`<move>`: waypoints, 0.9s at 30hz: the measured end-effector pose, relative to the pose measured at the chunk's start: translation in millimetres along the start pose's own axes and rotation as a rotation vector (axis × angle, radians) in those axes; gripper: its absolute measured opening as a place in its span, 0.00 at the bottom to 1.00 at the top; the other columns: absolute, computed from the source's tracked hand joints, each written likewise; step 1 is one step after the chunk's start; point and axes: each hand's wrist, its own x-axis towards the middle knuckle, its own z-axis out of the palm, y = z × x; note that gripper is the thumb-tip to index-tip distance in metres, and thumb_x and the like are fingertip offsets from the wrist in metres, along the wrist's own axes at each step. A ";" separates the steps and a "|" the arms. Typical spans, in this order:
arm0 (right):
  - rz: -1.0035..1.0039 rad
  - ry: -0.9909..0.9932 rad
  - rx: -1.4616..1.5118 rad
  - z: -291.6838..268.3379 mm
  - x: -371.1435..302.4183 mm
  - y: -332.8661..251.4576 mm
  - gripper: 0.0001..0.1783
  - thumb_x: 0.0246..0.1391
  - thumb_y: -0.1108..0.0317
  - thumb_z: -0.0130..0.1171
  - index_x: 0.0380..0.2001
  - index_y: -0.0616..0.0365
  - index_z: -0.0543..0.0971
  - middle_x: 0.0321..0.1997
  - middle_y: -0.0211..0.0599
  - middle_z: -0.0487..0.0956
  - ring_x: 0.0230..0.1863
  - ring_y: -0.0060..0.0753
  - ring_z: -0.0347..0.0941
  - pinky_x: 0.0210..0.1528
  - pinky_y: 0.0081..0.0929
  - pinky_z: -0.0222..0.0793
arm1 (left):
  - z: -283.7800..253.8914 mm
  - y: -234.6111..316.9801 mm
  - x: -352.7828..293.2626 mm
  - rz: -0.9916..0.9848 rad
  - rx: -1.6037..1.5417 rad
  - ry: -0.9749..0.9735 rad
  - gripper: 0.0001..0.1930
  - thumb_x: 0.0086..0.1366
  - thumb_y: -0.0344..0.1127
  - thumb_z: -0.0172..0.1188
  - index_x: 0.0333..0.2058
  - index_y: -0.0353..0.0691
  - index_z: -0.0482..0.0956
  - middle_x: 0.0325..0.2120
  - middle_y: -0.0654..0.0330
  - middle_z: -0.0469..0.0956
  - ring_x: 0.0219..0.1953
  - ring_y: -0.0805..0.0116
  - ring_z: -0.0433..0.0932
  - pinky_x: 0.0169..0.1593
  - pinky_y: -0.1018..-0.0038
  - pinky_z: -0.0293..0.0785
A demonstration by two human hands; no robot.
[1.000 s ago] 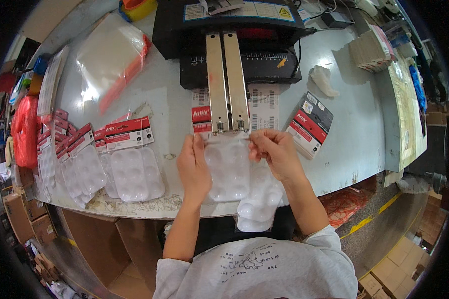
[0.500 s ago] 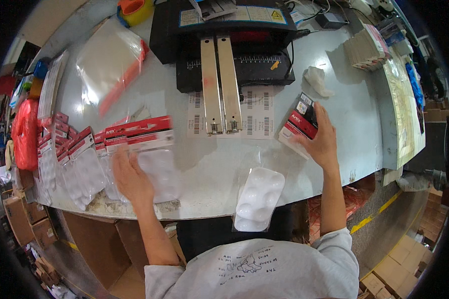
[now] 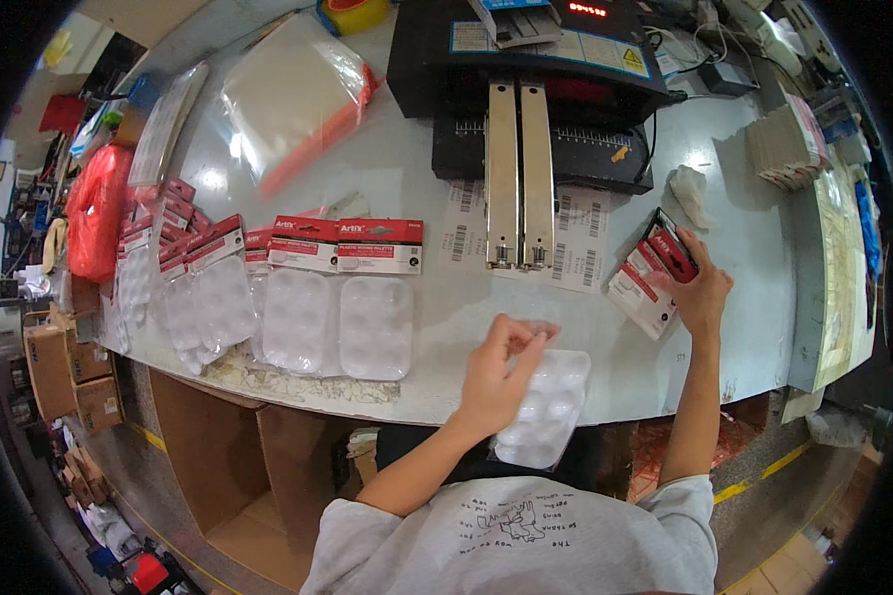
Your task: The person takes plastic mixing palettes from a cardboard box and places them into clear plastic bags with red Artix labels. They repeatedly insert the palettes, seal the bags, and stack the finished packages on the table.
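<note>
Head view | left hand (image 3: 503,369) pinches clear plastic (image 3: 543,327) above cardless palette (image 3: 546,407) | right hand (image 3: 701,296) touches header cards (image 3: 645,266), grip unclear | carded packs (image 3: 375,327) done at left; palette, cards unjoined

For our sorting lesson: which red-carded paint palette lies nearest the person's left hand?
The carded paint palette at the row's right end, nearest the left hand; the other carded palettes lie farther left.

White palette (image 3: 551,402) — bagged, printed cards (image 3: 641,290) — slanted
</note>
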 end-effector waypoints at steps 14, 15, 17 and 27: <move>-0.228 -0.571 0.662 -59.6 -61.2 -145.5 0.13 0.45 0.69 0.65 0.33 0.64 0.76 0.21 0.34 0.74 0.22 0.18 0.65 0.26 0.18 0.64 | -21.6 59.5 -45.4 0.015 0.266 0.061 0.08 0.64 0.32 0.55 0.35 0.33 0.78 0.23 0.62 0.79 0.23 0.82 0.71 0.29 0.83 0.67; -0.222 -0.610 0.650 -57.5 -61.4 -148.9 0.13 0.45 0.68 0.65 0.32 0.64 0.77 0.20 0.33 0.74 0.22 0.18 0.65 0.26 0.18 0.63 | -21.6 60.0 -45.8 -0.008 0.312 0.072 0.07 0.64 0.32 0.55 0.34 0.34 0.78 0.21 0.63 0.78 0.21 0.83 0.69 0.26 0.83 0.66; -0.223 -0.665 0.639 -55.1 -60.1 -151.2 0.12 0.46 0.68 0.65 0.31 0.63 0.77 0.19 0.33 0.73 0.21 0.19 0.65 0.25 0.19 0.62 | -24.0 60.3 -45.3 -0.024 0.369 0.095 0.07 0.64 0.32 0.56 0.34 0.34 0.78 0.17 0.64 0.75 0.18 0.83 0.66 0.23 0.82 0.63; -0.489 -0.369 0.500 -43.5 -57.4 -146.8 0.13 0.42 0.66 0.67 0.30 0.62 0.78 0.23 0.39 0.76 0.25 0.30 0.72 0.27 0.23 0.64 | -26.1 49.3 -44.0 0.138 0.583 0.103 0.08 0.65 0.32 0.53 0.31 0.35 0.77 0.13 0.62 0.70 0.17 0.81 0.64 0.21 0.80 0.61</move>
